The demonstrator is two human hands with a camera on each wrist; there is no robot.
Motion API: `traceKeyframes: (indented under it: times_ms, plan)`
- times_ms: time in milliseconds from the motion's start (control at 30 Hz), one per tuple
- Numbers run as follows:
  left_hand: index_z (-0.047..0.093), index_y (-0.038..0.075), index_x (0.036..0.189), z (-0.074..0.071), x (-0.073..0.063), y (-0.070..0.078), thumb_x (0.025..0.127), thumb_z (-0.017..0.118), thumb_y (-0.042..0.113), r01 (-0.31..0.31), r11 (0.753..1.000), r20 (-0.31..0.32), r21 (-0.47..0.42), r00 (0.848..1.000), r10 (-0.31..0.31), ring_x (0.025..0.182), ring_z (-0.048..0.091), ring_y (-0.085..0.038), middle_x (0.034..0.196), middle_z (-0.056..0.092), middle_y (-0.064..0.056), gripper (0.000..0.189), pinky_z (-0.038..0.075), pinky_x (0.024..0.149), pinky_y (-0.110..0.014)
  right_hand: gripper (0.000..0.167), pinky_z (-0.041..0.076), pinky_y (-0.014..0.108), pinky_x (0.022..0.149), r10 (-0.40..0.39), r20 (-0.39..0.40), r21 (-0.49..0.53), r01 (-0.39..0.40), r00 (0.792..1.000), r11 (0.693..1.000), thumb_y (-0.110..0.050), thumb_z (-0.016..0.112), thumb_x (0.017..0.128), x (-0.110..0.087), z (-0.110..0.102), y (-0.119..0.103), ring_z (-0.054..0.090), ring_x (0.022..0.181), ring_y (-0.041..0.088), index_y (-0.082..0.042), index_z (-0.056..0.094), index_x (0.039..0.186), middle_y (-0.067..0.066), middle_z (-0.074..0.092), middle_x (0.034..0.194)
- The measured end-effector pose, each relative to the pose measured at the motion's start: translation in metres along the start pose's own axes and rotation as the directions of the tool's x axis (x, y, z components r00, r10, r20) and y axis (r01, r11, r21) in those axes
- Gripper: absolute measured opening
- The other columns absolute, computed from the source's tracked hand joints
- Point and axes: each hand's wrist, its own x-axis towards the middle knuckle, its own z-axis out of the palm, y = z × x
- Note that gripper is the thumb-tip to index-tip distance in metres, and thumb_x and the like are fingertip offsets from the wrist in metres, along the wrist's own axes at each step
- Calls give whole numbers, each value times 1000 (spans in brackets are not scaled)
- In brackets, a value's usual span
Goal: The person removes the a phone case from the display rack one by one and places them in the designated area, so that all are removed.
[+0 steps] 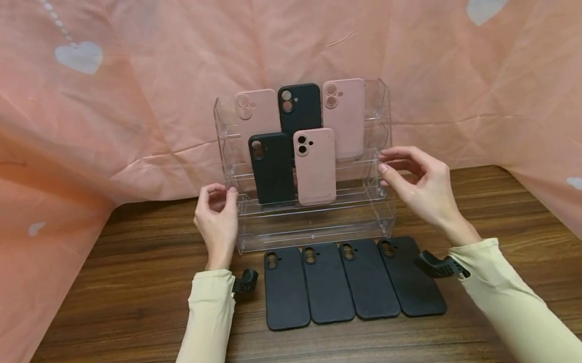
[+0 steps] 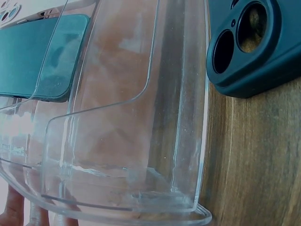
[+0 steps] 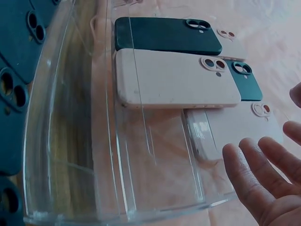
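Observation:
A clear acrylic tiered stand (image 1: 312,234) holds upright phone cases. Its back tier has a pink case (image 1: 351,117), a black case (image 1: 304,114) and another pink case (image 1: 259,111); in front of them stand a black case (image 1: 273,171) and a pink case (image 1: 316,168). My left hand (image 1: 218,219) is at the stand's left side, fingertips against or just beside the clear wall; in the left wrist view its fingers (image 2: 37,214) show at the rim. By the right side is my right hand (image 1: 422,185), fingers apart and loosely bent, holding nothing in the right wrist view.
Several black phone cases (image 1: 328,285) lie flat in a row on the wooden table (image 1: 122,329), just before the stand. A pink cloth (image 1: 166,87) with white hearts hangs behind and along both sides. Dark wrist bands (image 1: 439,266) are on both wrists.

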Motion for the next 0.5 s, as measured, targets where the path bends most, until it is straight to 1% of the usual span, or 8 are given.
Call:
traceKeyframes:
  times_ms: [67, 200, 267, 367, 400, 500]
  plan:
    - [66, 7, 101, 0, 0, -1, 92, 73, 20, 1, 1000, 1, 1, 1000, -1, 80, 71, -13, 98, 72, -10, 18, 48, 70, -17, 28, 60, 21, 71, 4, -9, 11, -4, 1000, 1000, 4, 70, 91, 3, 3, 1, 72, 87, 6, 10, 66, 118, -2, 74, 106]
    - [66, 8, 101, 0, 0, -1, 91, 73, 22, 2, 1000, -1, 9, 1000, -2, 79, 71, -10, 97, 72, -9, 18, 49, 70, -18, 27, 61, 24, 71, 22, -24, 23, -22, 999, 999, 1, 70, 91, 9, 10, 2, 73, 84, 9, 6, 68, 118, -1, 74, 105]
    - [66, 8, 101, -1, -1, 0, 92, 73, 22, 2, 1000, 1, 10, 1000, -2, 78, 70, -10, 97, 72, -9, 18, 49, 70, -19, 27, 61, 23, 72, 22, -21, 19, -21, 1000, 1000, 0, 70, 92, 12, 13, 2, 73, 84, 10, 3, 68, 118, -6, 74, 104]
    - [66, 9, 101, -1, 0, 0, 92, 73, 22, -1, 1000, 0, 10, 1000, 1, 78, 70, -8, 97, 72, -9, 18, 48, 70, -19, 28, 61, 22, 72, 15, -9, 8, -15, 1000, 1000, -1, 70, 92, 16, 17, 2, 73, 86, 11, 3, 67, 120, -8, 73, 105]
    - [66, 9, 101, -1, 0, 0, 92, 73, 22, -1, 1000, 0, 9, 1000, 1, 77, 69, -8, 98, 72, -9, 18, 48, 70, -19, 28, 61, 22, 72, 13, -6, 7, -13, 1000, 1000, 0, 70, 92, 17, 19, 2, 73, 87, 10, 4, 67, 120, -7, 73, 105]
    - [66, 9, 101, -1, 0, 0, 91, 73, 22, 0, 1000, 1, 7, 1000, 0, 77, 69, -6, 98, 72, -9, 18, 48, 70, -18, 31, 61, 23, 72, 10, 0, 15, -10, 1000, 1000, 1, 70, 92, 20, 22, 3, 73, 88, 13, 8, 64, 122, 2, 73, 107]
